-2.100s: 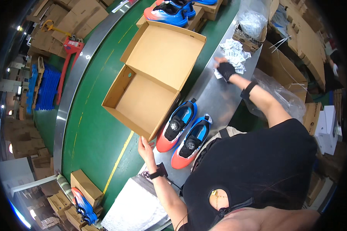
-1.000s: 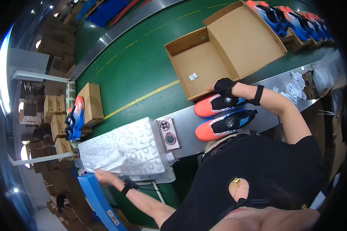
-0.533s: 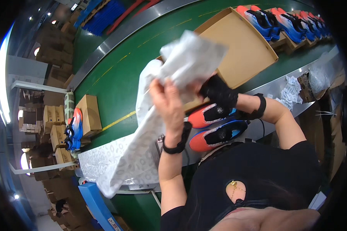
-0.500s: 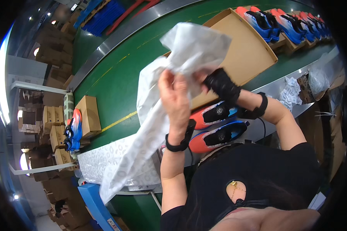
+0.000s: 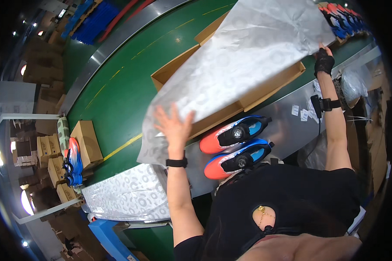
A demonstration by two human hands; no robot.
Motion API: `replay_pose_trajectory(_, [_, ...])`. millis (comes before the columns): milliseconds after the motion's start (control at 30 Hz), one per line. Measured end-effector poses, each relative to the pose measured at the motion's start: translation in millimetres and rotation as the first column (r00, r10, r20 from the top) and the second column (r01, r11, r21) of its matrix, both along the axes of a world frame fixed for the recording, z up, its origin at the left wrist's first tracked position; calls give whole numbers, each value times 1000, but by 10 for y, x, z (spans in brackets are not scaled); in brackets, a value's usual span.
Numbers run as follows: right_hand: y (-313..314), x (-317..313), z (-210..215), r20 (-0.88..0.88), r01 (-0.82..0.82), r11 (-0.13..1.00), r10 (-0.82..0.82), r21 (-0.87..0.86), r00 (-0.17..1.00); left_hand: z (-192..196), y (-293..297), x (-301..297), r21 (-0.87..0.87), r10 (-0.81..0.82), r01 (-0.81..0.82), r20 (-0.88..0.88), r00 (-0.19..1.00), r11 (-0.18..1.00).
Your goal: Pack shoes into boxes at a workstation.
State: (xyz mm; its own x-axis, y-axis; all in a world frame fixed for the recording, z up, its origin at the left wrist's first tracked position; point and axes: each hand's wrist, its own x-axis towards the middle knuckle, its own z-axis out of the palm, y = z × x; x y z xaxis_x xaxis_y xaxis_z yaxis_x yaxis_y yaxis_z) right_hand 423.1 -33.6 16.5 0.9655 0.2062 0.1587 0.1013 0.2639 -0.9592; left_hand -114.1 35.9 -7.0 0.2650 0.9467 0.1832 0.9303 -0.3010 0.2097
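A large sheet of white patterned tissue paper point(image 5: 244, 65) is spread over the open cardboard shoe box point(image 5: 265, 93) on the green conveyor belt. My left hand point(image 5: 174, 128) holds the sheet's near left edge, fingers spread against it. My right hand point(image 5: 323, 61), in a black fingerless glove, grips the far right corner. Two orange, blue and black shoes point(image 5: 235, 145) lie side by side on the metal bench in front of the box.
A stack of the same tissue paper point(image 5: 126, 195) lies at the bench's left end. A closed small box with a shoe beside it point(image 5: 80, 150) sits left on the belt. More shoes in boxes point(image 5: 346, 19) stand far right. Small white tags point(image 5: 302, 113) lie on the bench.
The sheet, bunched between both hands above the box half a second ago, is now pulled out flat across the box. My right hand has moved far right, my left hand down left.
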Motion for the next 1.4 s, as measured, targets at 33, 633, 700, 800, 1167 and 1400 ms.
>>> replay_pose_trajectory(33, [-50, 162, -168, 3, 4, 1000, -4, -3, 1000, -14, 78, -135, 92, 67, -74, 85, 994, 993])
replay_pose_trajectory(633, [-1012, -889, 103, 908, 534, 769, 143, -352, 393, -463, 221, -1991, -874, 700, -122, 285, 655, 470])
replay_pose_trajectory(700, [-1143, -1622, 97, 498, 83, 502, 799, -861, 338, -714, 277, -2062, -743, 594, 212, 644, 482, 635])
replay_pose_trajectory(800, [-1281, -2849, -134, -100, 85, -74, 921, -994, -378, -584, 398, -1972, -702, 607, 89, 666, 433, 707])
replay_pose_trajectory(1167, [-909, -3372, 670, 513, -292, 424, 656, -857, -553, -462, 627, -1921, -395, 93, 410, 804, 588, 822])
replay_pose_trajectory(1400, [-264, -3397, 1500, -218, -971, -99, 975, -218, -51, 27, 597, -2262, 185, -141, 113, 142, 980, 976])
